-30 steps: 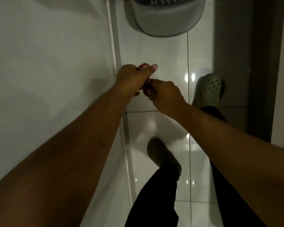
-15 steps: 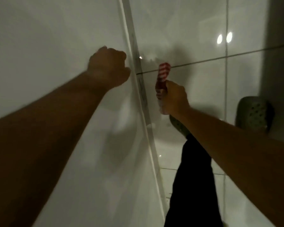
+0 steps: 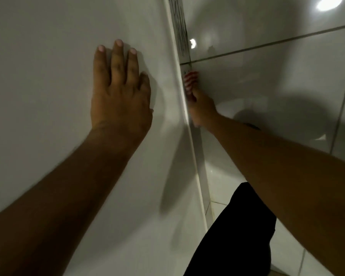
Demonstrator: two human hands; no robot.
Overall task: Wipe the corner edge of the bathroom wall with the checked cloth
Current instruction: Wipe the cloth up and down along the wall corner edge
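Head view: right hand (image 3: 200,108) grips cloth (image 3: 190,79) against corner edge (image 3: 184,100), wiping; next, slide toward 12 o'clock. Left hand (image 3: 120,90) splayed flat on wall (image 3: 48,56).

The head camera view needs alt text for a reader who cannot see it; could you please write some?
The right hand presses a red-and-white checked cloth against the corner edge of a pale bathroom wall. The left hand lies flat and open on the wall beside the edge. A dark trouser leg shows below.
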